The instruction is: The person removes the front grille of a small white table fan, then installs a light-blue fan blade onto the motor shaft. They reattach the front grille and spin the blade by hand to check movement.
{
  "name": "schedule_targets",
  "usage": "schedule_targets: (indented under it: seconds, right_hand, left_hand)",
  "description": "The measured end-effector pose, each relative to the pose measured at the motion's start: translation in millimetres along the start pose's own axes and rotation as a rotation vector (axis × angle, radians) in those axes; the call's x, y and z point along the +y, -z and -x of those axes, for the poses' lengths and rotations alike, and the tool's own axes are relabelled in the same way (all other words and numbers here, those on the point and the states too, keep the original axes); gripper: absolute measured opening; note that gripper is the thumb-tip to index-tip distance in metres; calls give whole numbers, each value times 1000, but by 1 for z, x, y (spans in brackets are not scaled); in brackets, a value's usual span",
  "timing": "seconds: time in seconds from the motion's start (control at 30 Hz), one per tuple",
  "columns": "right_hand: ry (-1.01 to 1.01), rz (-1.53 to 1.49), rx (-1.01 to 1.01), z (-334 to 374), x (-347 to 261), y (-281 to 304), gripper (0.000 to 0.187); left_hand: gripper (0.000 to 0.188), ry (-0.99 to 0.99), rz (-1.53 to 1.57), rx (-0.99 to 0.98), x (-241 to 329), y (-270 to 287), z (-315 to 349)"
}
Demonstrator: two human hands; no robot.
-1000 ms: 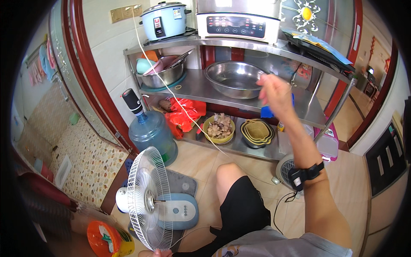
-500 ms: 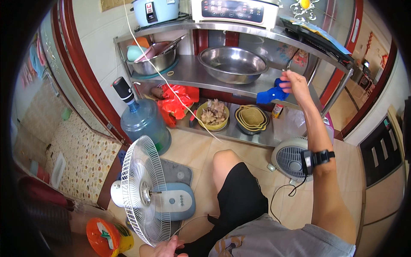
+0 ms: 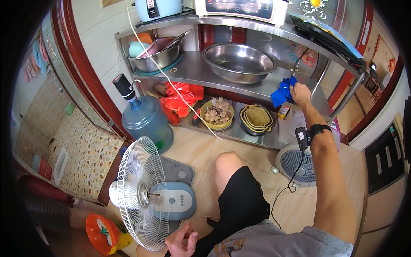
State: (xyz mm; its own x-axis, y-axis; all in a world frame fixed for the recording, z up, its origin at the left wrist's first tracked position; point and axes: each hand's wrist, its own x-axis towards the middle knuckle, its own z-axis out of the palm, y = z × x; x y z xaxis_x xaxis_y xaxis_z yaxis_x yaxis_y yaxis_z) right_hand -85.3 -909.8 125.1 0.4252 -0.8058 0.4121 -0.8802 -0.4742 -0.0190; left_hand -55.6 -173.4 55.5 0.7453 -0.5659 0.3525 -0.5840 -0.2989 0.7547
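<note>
My right hand (image 3: 301, 93) reaches to the right end of the middle steel shelf, its fingers closed on the edge of a crumpled blue cloth (image 3: 281, 92). Part of that grip is hidden behind the hand. Low in front of my body, my left hand (image 3: 183, 243) holds nothing, with fingers loosely bent and apart. Just beyond it is a white and blue electric fan (image 3: 143, 192), lying with its base toward me. A bare metal shaft (image 3: 154, 195) sticks out from the middle of its wire guard.
A large steel basin (image 3: 239, 64) stands beside the cloth. Below are yellow baskets (image 3: 258, 118) and a bowl of ginger-like roots (image 3: 217, 113). A grey box fan (image 3: 298, 165) sits under my right forearm. A blue water jug (image 3: 147, 120) and an orange bucket (image 3: 102, 233) stand left.
My right hand has come down from above the shelf onto the blue cloth, which has shifted and bunched up. The left hand has risen further into view.
</note>
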Motion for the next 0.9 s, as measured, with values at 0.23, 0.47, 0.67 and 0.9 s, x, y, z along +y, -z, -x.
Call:
schedule_targets:
  seconds: [0.23,0.47,0.67,0.9]
  right_hand:
    - [197,-362,124,3,12,21,52]
    - [-77,-1307,523,20,74,191,43]
    - [-238,-1625,453,-6,140,272,48]
    - [-271,-1736,79,-59,167,302,40]
  left_hand:
    - [42,197,96,-170,-21,-23,-26]
    - [34,152,45,-181,-44,-35,-34]
    - [33,337,152,-199,-63,-43,-15]
    - [35,378,154,-229,-73,-44,-3]
